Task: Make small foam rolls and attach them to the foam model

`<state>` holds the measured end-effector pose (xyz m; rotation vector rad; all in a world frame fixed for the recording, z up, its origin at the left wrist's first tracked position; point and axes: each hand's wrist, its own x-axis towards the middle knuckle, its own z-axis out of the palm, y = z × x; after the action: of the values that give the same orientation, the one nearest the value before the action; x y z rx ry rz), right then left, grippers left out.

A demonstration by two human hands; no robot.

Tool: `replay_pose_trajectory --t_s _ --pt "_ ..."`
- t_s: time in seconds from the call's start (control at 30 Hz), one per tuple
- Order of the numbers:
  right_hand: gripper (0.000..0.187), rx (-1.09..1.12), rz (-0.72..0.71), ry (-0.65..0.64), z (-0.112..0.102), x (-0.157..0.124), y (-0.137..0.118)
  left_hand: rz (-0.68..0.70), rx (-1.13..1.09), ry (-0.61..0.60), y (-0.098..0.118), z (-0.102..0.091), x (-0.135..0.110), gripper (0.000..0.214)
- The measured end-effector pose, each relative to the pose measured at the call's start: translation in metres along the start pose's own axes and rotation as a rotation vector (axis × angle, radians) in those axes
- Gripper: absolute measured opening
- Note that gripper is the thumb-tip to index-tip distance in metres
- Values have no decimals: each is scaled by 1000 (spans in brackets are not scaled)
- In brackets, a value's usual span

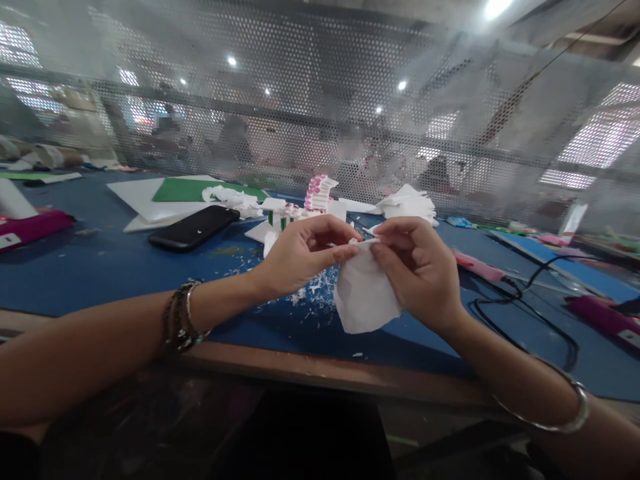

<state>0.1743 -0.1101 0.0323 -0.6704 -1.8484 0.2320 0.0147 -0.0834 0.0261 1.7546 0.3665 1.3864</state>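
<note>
A small white sheet (367,293), paper or thin fabric, hangs between my hands above the front of the table. My left hand (313,253) pinches its upper left corner between thumb and fingers. My right hand (420,267) is closed on its upper right edge. A thin dark pointed piece shows between the fingertips, too small to name. Below and behind the sheet, white paper scraps (315,293) are strewn over the blue tabletop (280,327). Just beyond my hands stands a strip of pink-and-white pieces (319,193).
A black phone (195,228) lies left, near white and green sheets (185,190). White stacked pieces (407,203) sit behind my right hand. Right are a pink-handled tool (477,265), a black cable (525,293) and a magenta object (603,317). A perforated metal screen (300,87) rises behind the table.
</note>
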Motion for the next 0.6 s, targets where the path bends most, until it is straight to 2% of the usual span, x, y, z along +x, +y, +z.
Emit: replay_pose_trajectory --t_s 0.2,0.6 --pt "14 -109 -153 -14 1 -1 1 -4 -22 -2 -2 0 1 10" --pt "19 -181 -284 -19 -5 -1 5 -104 -133 -10 0 0 1 10"
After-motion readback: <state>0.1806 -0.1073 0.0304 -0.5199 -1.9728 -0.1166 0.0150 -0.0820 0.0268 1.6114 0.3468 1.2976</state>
